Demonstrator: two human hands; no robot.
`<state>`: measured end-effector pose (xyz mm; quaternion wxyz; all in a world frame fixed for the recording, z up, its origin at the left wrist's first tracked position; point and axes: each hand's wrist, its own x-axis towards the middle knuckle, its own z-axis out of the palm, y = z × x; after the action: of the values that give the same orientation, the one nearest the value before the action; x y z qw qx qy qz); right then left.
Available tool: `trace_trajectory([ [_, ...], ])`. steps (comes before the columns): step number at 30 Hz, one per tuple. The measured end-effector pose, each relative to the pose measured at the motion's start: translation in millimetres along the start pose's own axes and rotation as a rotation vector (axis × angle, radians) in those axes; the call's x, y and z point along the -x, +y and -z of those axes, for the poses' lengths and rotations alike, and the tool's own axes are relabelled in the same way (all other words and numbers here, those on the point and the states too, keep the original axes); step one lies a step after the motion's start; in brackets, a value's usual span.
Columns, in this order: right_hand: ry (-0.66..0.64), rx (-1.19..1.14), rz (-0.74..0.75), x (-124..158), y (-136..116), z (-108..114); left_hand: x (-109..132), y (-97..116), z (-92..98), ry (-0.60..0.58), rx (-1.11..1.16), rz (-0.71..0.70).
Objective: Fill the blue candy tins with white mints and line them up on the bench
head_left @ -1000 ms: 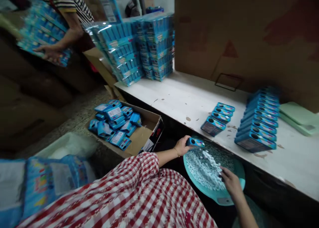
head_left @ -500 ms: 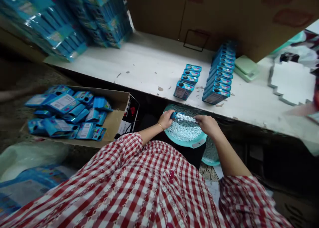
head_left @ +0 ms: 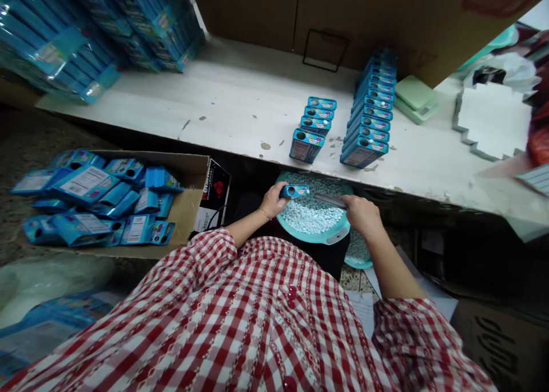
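Observation:
Over a turquoise basin (head_left: pixel 330 235) of small white pellets (head_left: pixel 309 218), my left hand (head_left: pixel 273 200) grips a small blue box (head_left: pixel 297 191) with a round dark hole in its top. Closed round the end of a grey metal scoop (head_left: pixel 331 200), my right hand (head_left: pixel 362 214) is at the basin's right side. The scoop points left toward the box, low over the pellets, and no heap of pellets shows on it. Beyond the basin, a short row of blue boxes (head_left: pixel 307 145) stands upright on the white table (head_left: pixel 240 106), with a longer row (head_left: pixel 364 152) to its right.
A cardboard carton (head_left: pixel 189 209) with several jumbled blue boxes sits at the left. Wrapped stacks of blue boxes (head_left: pixel 47 43) stand at the table's far left. A pale green scale (head_left: pixel 415 98) is beside the long row. Under the basin's right side shows another pellet basin (head_left: pixel 358 252).
The white pellets heaped on the scoop are gone from it. The scoop has drawn back from the box and sits lower. The box's top now faces me, and the whole view has shifted slightly.

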<state>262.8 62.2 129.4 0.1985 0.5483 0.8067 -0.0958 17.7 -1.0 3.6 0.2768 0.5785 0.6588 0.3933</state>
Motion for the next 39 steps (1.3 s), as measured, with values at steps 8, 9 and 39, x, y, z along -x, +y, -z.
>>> trace_trajectory([
  [8,-0.044,-0.413,-0.093,-55.2,-59.2,-120.2,8.2,-12.1,12.2,0.158,0.178,0.136],
  [9,-0.036,-0.481,-0.087,-60.0,-66.9,-124.7,8.0,-12.3,13.2,0.161,0.190,0.138],
  [39,-0.018,0.057,0.123,23.8,-50.4,54.3,7.5,7.5,-5.3,-0.015,-0.045,-0.086],
])
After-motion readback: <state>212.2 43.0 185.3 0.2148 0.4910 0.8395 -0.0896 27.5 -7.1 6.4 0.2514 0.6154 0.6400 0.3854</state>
